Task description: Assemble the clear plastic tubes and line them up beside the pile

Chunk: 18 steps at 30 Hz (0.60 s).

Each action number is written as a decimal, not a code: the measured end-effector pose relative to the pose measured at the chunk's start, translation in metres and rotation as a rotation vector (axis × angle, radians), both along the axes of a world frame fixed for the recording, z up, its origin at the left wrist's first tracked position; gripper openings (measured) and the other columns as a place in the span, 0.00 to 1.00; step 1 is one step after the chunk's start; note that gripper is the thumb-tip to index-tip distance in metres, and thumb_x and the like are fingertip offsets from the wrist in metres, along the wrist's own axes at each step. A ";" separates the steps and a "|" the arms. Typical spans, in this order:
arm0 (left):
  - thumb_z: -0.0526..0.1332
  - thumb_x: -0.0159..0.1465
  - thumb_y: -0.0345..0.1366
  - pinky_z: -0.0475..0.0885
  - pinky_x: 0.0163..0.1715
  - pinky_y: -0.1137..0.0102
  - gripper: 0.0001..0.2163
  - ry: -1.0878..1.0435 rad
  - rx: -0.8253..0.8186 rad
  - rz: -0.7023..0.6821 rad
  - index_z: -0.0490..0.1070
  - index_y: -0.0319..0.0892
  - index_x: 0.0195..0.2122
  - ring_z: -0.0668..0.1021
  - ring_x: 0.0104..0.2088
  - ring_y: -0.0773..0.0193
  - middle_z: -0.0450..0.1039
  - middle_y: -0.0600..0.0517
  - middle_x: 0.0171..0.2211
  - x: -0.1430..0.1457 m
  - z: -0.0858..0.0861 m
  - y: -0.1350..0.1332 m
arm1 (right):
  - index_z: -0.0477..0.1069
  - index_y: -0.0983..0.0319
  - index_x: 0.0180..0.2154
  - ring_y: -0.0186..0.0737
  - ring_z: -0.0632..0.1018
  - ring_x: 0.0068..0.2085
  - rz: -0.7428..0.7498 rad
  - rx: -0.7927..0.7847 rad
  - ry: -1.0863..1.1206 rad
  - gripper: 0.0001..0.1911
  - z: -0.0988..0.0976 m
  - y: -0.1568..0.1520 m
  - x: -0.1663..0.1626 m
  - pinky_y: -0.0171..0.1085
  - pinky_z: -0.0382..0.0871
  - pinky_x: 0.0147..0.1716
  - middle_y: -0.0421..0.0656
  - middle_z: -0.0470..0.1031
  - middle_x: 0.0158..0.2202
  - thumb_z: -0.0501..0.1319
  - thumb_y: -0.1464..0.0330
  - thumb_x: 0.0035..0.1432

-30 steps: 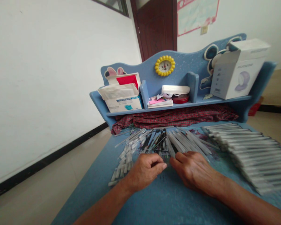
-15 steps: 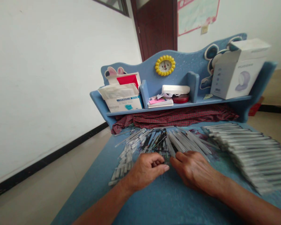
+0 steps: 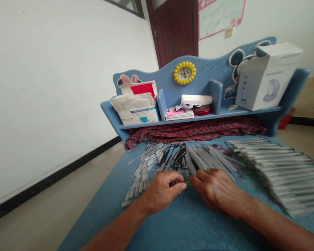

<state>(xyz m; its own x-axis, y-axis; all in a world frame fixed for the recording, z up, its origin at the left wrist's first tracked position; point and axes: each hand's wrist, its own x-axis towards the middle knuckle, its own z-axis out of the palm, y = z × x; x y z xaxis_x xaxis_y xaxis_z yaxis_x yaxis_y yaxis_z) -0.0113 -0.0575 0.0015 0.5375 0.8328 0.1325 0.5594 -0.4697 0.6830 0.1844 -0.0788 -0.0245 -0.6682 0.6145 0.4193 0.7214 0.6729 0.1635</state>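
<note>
At the left of the table, short pale pieces (image 3: 137, 183) lie in a loose spread, not yet joined to anything as far as shows, and beside them is a heap of thin dark rods (image 3: 170, 157). The left hand (image 3: 162, 191) is in front of these, thumb and forefinger drawn close; whether anything is pinched between them I cannot tell. Just beside it, the right hand (image 3: 216, 190) has its fingers curled together at the near ends of a fan of whitish tubes (image 3: 209, 158); its grip is hidden, so I cannot tell if it is clamped on one. At the far right a large stack of pens (image 3: 282, 170) lies side by side, seemingly the finished part, so the work looks well under way, with plenty of loose parts left. As for the room, a white wall (image 3: 54, 69) with a black skirting (image 3: 54, 175) runs down the left above pale floor. A blue shelf (image 3: 161, 80) stands at the back of the blue table (image 3: 193, 226), carrying a mask box (image 3: 138, 116), a yellow clock (image 3: 184, 73), a red tin (image 3: 202, 111) and a tall white box (image 3: 269, 82); a checked cloth (image 3: 191, 129) is bunched underneath. Behind are a brown door (image 3: 175, 31) and, further right, a pink-edged poster (image 3: 219, 19).
</note>
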 end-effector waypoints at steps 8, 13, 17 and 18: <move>0.58 0.57 0.34 0.61 0.24 0.77 0.06 0.013 0.042 -0.014 0.71 0.38 0.26 0.67 0.22 0.71 0.64 0.57 0.18 -0.002 0.001 0.000 | 0.63 0.60 0.34 0.34 0.67 0.22 -0.008 -0.025 0.006 0.03 0.002 -0.001 0.000 0.38 0.49 0.23 0.38 0.67 0.26 0.52 0.73 0.58; 0.58 0.56 0.34 0.61 0.23 0.77 0.06 0.026 0.048 0.003 0.71 0.39 0.25 0.67 0.22 0.71 0.64 0.57 0.18 -0.003 0.004 0.001 | 0.63 0.60 0.34 0.34 0.67 0.23 -0.032 -0.059 -0.001 0.05 0.004 -0.001 0.000 0.38 0.50 0.23 0.38 0.68 0.26 0.51 0.74 0.59; 0.58 0.56 0.34 0.62 0.23 0.77 0.06 0.017 0.055 0.034 0.71 0.39 0.25 0.68 0.22 0.71 0.65 0.57 0.18 -0.004 0.007 0.003 | 0.63 0.60 0.33 0.34 0.67 0.23 -0.031 -0.066 -0.024 0.06 0.003 0.000 0.000 0.37 0.50 0.23 0.39 0.68 0.26 0.50 0.73 0.60; 0.58 0.57 0.34 0.62 0.23 0.77 0.07 0.014 0.058 0.041 0.71 0.39 0.25 0.68 0.22 0.71 0.66 0.56 0.18 -0.004 0.007 0.004 | 0.63 0.60 0.33 0.34 0.67 0.23 -0.031 -0.066 -0.027 0.06 0.003 0.000 0.000 0.37 0.50 0.23 0.39 0.68 0.26 0.50 0.73 0.59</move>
<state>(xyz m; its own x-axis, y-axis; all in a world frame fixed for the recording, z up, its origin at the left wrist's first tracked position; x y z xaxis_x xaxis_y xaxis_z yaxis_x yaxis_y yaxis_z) -0.0157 -0.0538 0.0086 0.5051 0.8453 0.1740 0.5882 -0.4847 0.6474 0.1848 -0.0789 -0.0214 -0.6589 0.6609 0.3593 0.7381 0.6602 0.1392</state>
